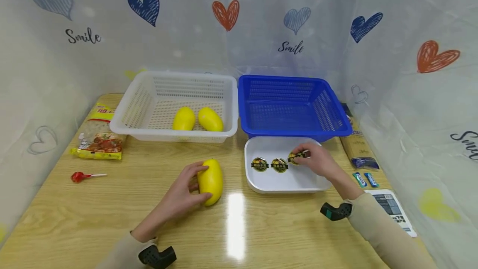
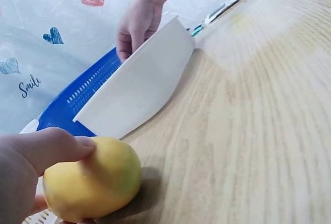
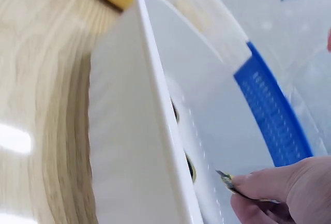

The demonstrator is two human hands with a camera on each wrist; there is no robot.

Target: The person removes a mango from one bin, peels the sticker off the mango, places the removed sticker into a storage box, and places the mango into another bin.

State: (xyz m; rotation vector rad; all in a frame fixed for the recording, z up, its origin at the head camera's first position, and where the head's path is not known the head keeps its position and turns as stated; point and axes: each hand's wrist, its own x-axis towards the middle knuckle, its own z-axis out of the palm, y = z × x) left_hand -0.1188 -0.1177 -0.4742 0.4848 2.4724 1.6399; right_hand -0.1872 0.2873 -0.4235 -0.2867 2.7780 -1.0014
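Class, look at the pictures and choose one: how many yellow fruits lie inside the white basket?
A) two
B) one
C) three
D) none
A: two yellow fruits lie side by side in the white basket, while a third yellow fruit rests on the table under the left hand.
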